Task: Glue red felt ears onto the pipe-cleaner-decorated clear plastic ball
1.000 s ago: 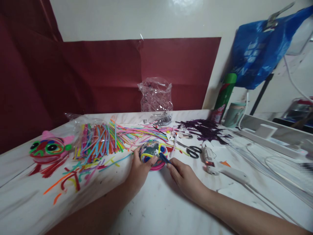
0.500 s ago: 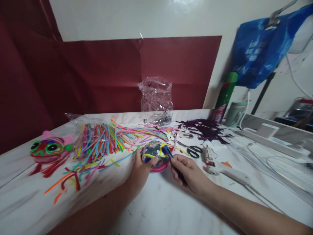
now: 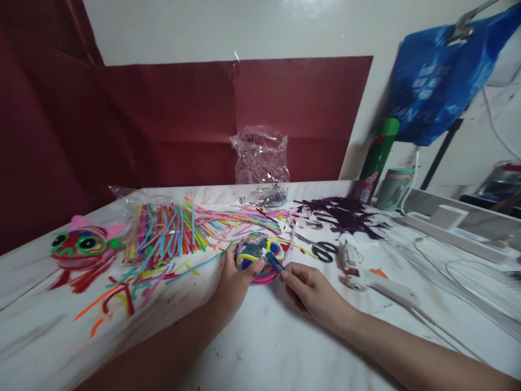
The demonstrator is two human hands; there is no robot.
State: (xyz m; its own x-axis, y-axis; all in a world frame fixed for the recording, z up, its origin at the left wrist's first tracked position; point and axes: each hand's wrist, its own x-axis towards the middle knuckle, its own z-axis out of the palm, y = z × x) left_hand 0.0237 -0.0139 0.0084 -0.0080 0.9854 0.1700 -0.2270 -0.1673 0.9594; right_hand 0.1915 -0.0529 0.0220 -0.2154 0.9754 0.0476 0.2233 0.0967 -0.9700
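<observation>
In the head view, my left hand [image 3: 238, 270] grips the side of a rounded craft piece [image 3: 257, 247], its thumb across the front. The piece has a dark surface, yellow outlines, a blue-and-red eye shape at right and a pink band at its bottom. Between the closed fingers of my right hand [image 3: 309, 285] is a slim blue tool [image 3: 275, 262]; its exact kind is unclear. The tool's tip touches or nearly touches the front of the piece, below the eye shape. My right palm hides its lower end.
Bundles of pipe cleaners [image 3: 160, 231] and cut scraps [image 3: 118, 298] spread to the left, near a finished-looking pink craft face [image 3: 83, 247]. Black-handled scissors [image 3: 323, 251], a white glue gun [image 3: 382, 288] with cord, and shredded purple strips [image 3: 336, 213] lie to the right.
My right hand has turned the tool so its tip moved left and down, from over the eye shape to below it. The eye shape is now uncovered. My left hand keeps its hold.
</observation>
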